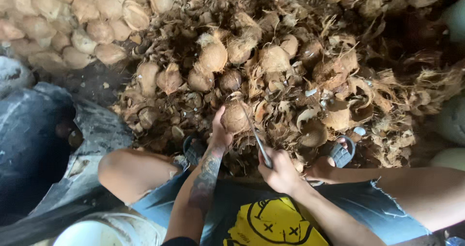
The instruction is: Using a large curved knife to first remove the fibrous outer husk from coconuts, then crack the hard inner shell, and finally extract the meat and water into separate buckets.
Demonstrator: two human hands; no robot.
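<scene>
- Right hand [281, 171]: fingers clenched on knife [256, 134] handle, blade against coconut [236, 117].
- Left hand [220, 132]: grasps the coconut above the husk pile [290, 81].
- Progress: coconut partly stripped; many husked nuts [72, 28] stacked beyond, others remain.

What we cannot make out among the husks

Our left hand [220, 132] covers the near side of the coconut [236, 117]; the knife [256, 137] handle is buried in our right hand [280, 171]. Husks [310, 81] bury both sandals' fronts. The white bucket [97, 231] is cut off by the bottom edge.
</scene>
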